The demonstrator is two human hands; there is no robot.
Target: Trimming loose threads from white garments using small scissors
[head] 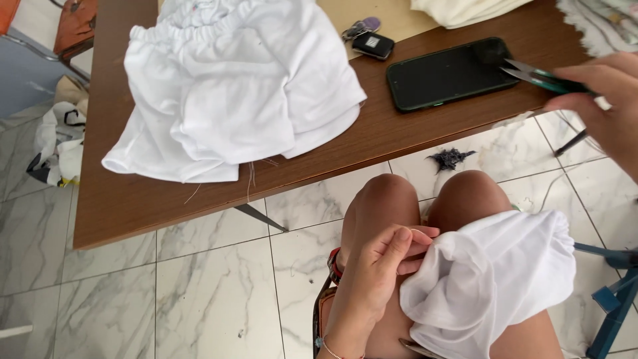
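My left hand (385, 262) pinches the edge of a white garment (495, 279) that lies bunched on my lap, over my bare knees. My right hand (608, 100) is raised at the right edge of the view and holds small green-handled scissors (541, 76), whose blades point left over the corner of a black phone (448, 72). The scissors' blades look nearly shut.
A brown wooden table (133, 199) carries a pile of white garments (229, 86), the phone, and a black key fob with keys (369, 40). More pale cloth lies at the back right. Below are a marble floor, a dark scrap of thread (450, 158) and a blue stool frame (611, 299).
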